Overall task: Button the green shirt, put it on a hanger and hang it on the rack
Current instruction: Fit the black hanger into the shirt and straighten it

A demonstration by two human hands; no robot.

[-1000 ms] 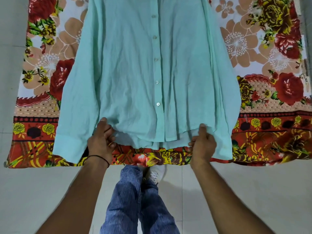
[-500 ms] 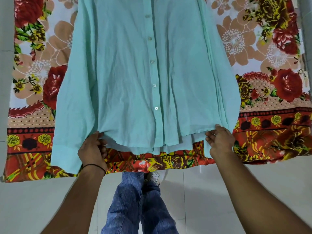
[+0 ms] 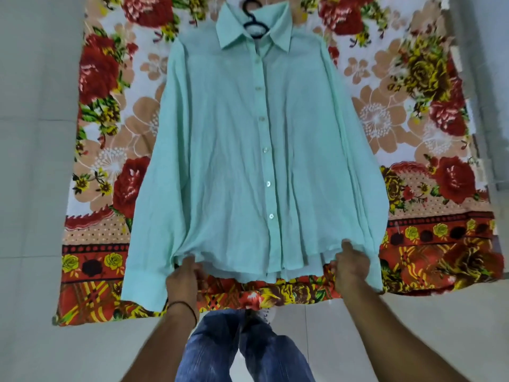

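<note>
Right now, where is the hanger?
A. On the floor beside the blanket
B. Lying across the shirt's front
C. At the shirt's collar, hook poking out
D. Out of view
C: the black hanger shows only as a hook rising out of the collar of the shirt.
</note>
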